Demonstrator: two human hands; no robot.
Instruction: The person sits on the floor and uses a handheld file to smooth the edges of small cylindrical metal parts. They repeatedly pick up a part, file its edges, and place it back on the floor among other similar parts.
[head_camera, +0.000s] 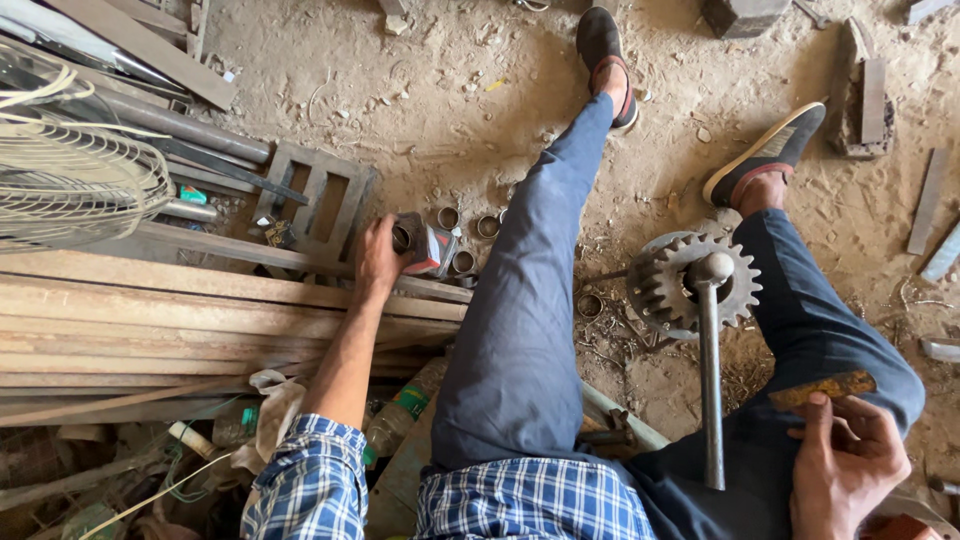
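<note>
The left hand (378, 256) has its grip clamped on a red-and-grey metal block (425, 247) above the planks (150, 310); the right hand (845, 465) pinches a rusty flat piece (822, 388) on the thigh.

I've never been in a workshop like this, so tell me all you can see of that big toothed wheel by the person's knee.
The gear is a thick, dull grey metal wheel with blunt teeth all round, dusty and worn. It lies flat on the sandy ground between the person's legs. A steel rod with a rounded end rises across its middle toward the lap. Neither hand touches it.
</note>
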